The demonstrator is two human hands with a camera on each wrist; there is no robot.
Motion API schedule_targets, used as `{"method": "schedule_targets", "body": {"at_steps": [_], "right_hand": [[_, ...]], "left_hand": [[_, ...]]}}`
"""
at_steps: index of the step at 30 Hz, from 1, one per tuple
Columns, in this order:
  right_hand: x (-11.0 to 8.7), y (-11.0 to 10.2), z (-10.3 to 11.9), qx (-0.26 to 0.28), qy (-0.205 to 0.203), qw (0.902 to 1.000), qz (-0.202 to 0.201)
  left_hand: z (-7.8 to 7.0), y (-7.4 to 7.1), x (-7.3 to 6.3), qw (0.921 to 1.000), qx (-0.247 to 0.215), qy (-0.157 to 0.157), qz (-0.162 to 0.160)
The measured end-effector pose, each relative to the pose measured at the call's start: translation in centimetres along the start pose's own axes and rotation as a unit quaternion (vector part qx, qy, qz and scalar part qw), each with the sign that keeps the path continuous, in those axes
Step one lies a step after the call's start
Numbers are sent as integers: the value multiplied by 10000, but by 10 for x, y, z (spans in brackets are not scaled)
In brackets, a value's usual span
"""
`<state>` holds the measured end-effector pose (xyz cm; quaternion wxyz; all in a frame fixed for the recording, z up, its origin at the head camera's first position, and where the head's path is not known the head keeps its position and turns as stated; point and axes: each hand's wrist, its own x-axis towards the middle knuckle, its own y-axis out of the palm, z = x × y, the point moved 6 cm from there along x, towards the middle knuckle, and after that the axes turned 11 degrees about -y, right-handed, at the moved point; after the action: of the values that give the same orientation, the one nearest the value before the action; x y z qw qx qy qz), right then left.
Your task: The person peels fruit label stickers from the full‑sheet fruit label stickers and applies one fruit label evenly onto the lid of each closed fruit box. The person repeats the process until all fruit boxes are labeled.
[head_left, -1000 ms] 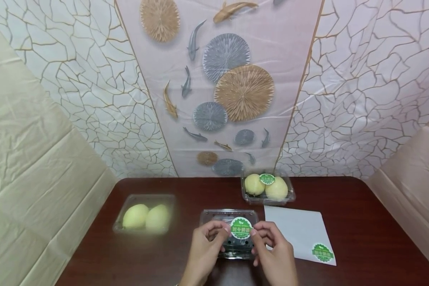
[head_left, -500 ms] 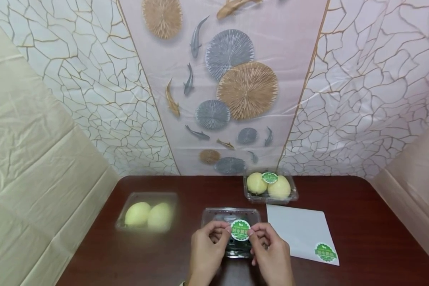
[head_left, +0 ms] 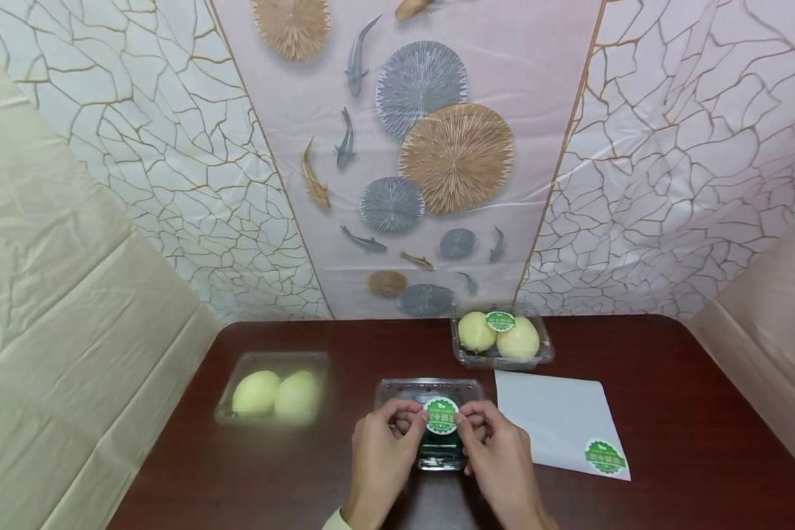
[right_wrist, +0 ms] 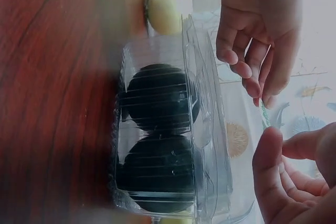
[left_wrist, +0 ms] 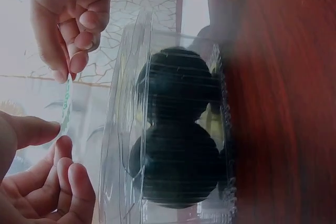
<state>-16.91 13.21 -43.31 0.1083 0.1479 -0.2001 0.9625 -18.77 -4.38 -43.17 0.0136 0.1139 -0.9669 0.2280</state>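
Observation:
A round green-and-white sticker [head_left: 441,417] is stretched between both hands above a clear plastic clamshell box [head_left: 430,383]. My left hand [head_left: 384,450] pinches its left edge between thumb and forefinger. The right edge is pinched the same way by my right hand [head_left: 503,450]. Both wrist views show the sticker nearly edge-on, apart from the closed lid. Inside the box sit two dark round fruits [left_wrist: 176,85], side by side. The hands partly cover the box in the head view.
White backing paper [head_left: 553,419] with another green sticker [head_left: 605,457] lies to the right. Behind it stands a clear box of two pale yellow fruits [head_left: 518,338], a sticker on its lid. Another box with two yellow fruits [head_left: 256,394], blurred, stands on the left of the dark red table [head_left: 192,486].
The sticker has shifted slightly left over the box, both hands still pinching it. The whole head view has tilted a little, so the table appears higher. The boxes and paper stay in place.

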Motion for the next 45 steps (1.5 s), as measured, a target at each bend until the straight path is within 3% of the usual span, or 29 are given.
{"method": "schedule_targets", "body": {"at_steps": [6,23,31,45], "right_hand": [[5,3,2,-159,-242,9995,147],[24,10,-2,-420,147,9969,643],[30,15,-3,-407,68,9960,793],[32,20,-12,-746,-10,9935,856]], "left_hand": [[0,-1,5,9995,241,135,-133],[-3,0,21,9961,794,375,-36],[-2,1,29,9945,938,467,-64],[-1,4,29,9900,1196,752,-51]]}}
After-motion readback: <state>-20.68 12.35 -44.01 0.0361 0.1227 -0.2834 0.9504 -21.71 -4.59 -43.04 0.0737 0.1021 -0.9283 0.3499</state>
